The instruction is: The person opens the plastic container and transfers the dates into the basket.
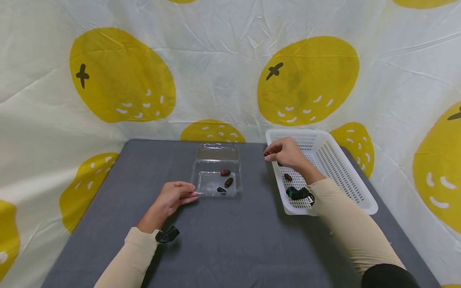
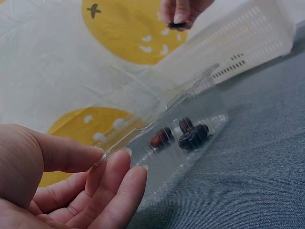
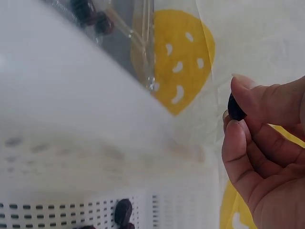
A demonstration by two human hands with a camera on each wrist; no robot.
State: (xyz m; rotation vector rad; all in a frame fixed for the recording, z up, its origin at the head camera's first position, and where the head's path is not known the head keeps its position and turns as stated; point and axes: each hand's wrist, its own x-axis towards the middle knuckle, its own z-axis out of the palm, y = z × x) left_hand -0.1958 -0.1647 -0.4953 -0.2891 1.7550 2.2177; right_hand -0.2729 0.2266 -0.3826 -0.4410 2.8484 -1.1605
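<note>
My left hand [image 1: 175, 197] pinches the near left rim of a clear plastic clamshell box [image 1: 205, 182] between thumb and fingers. The box stands open, its lid [image 1: 217, 152] laid back on the far side. Three dates [image 1: 229, 182] lie along the right half of its floor. Over the left rim of a white perforated basket [image 1: 340, 176], my right hand [image 1: 287, 153] pinches a dark, wrinkled date [image 3: 235, 108] between thumb and fingertips, raised above the rim. Below that hand, another date [image 1: 288, 177] rests on the basket floor; the forearm hides part of the inside.
A grey cloth-covered table [image 1: 230, 244] carries the box at centre and the basket at right. Behind it hangs a white curtain [image 1: 216, 80] with yellow fruit prints. The basket's raised wall stands between its contents and the box.
</note>
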